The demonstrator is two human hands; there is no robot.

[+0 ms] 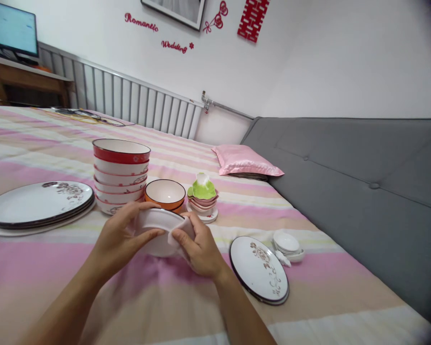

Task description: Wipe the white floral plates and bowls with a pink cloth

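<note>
Between my two hands a white bowl with a dark rim is held tilted above the bedspread. My left hand grips its left side, thumb along the near wall and fingers over the far rim. On the right side, my right hand pinches the rim with a pale cloth or tissue under its thumb. Just behind the bowl stand orange bowls with white insides. Left of those rises a tall stack of red and white bowls.
Large oval plates are piled at left. Green leaf-shaped and pink dishes stand past my right hand. Smaller oval plates and small white dishes lie at right. A pink pillow rests near the grey headboard.
</note>
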